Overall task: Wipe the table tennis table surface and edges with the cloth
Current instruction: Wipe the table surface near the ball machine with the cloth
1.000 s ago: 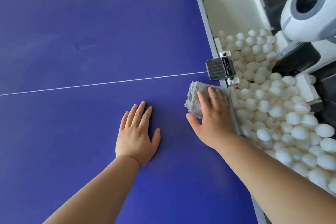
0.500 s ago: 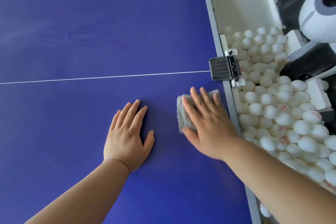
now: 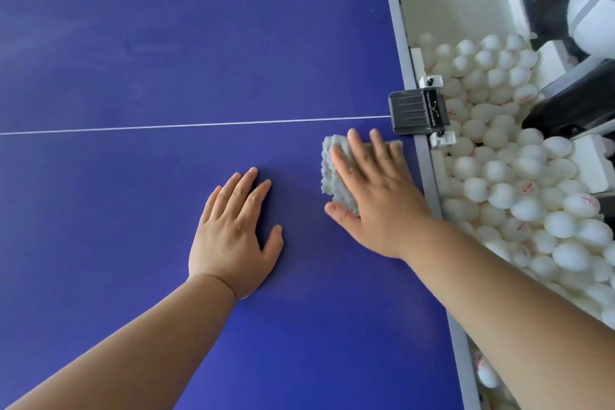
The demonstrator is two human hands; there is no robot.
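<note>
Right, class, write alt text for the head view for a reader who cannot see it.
A person's right hand presses a grey cloth flat on a blue table tennis table near its edge, while the left hand rests flat beside it. White balls lie heaped past that edge.

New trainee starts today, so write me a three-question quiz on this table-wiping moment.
1. True or false: the left hand holds the cloth.
2. Relative to the white line, where does the cloth lie? A) beyond it B) on the near side, by the grey edge C) across it
3. Fill in: the right hand presses flat on the ____.

Key: 1 false, the left hand rests flat on the bare table; 2 B; 3 cloth.
</note>
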